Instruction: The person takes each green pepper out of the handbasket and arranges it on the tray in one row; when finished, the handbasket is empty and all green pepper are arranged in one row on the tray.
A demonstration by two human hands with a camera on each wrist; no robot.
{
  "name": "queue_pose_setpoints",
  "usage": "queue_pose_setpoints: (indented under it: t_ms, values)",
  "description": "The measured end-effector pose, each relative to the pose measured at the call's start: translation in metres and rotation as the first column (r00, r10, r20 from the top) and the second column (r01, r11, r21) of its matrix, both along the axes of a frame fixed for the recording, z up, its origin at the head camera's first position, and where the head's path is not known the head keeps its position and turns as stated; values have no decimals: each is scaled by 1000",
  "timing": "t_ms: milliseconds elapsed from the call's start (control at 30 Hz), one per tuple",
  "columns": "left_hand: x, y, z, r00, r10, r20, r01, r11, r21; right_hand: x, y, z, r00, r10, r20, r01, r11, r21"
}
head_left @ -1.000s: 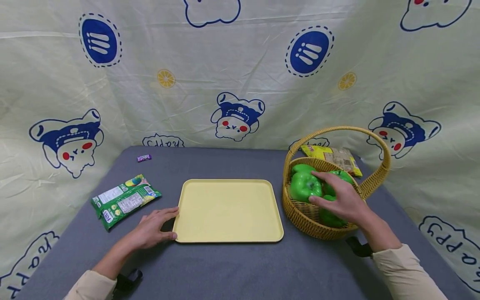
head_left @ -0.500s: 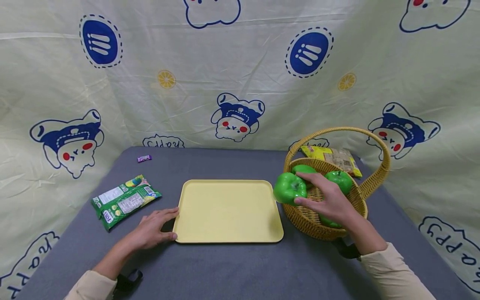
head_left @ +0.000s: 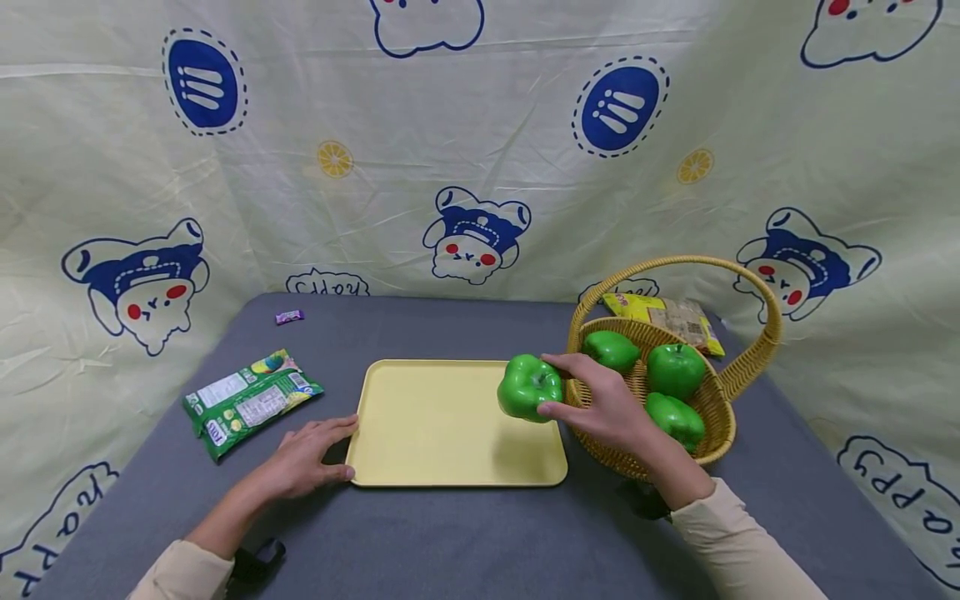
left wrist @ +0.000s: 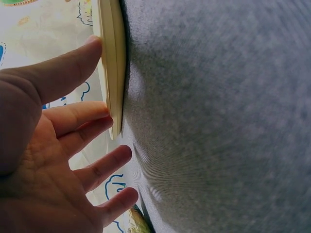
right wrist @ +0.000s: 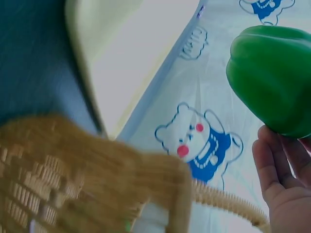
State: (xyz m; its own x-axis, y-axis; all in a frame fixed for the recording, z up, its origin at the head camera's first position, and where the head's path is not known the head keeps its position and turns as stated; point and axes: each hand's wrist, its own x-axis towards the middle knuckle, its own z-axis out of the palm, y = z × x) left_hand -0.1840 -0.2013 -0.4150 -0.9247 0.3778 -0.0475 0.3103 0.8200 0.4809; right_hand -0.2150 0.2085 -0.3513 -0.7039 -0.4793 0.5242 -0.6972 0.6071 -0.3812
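Observation:
A green bell pepper [head_left: 528, 388] is pinched between the thumb and fingers of my right hand [head_left: 603, 404], in the air over the right part of the pale yellow tray [head_left: 435, 425]. The right wrist view shows the same bell pepper [right wrist: 272, 80] at the fingertips, above the tray's level. My left hand [head_left: 303, 454] touches the tray's left edge with thumb and fingertips. In the left wrist view its fingers [left wrist: 80, 119] are fairly straight and spread against the tray rim [left wrist: 112, 68]. Three more green peppers [head_left: 677, 371] lie in the wicker basket [head_left: 622, 462] at the right.
The basket's tall handle [head_left: 678, 260] arches above it. Behind the basket lies a yellow snack bag [head_left: 667, 317]. A green snack packet [head_left: 255, 402] is left of the tray, and a small purple wrapped sweet [head_left: 288, 317] lies at the table's back left.
My right hand has lifted a bell pepper out of the basket and carried it left over the tray. The left hand has stayed at the tray's edge.

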Motion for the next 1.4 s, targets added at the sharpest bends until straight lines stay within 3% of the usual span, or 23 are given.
queue_pose_setpoints:
  t_ms: [467, 1033, 1400]
  values:
    - [0, 0, 0, 1000, 2, -5, -2, 1000, -8, -5, -55, -15, 989, 48, 139, -51, 999, 18]
    - [2, 0, 1, 1000, -1, -10, 1, 1000, -6, -13, -104, -32, 975, 137, 174, -143, 990, 21]
    - [2, -1, 1, 999, -9, -32, 9, 1000, -3, -17, -128, -40, 947, 157, 281, -170, 985, 23]
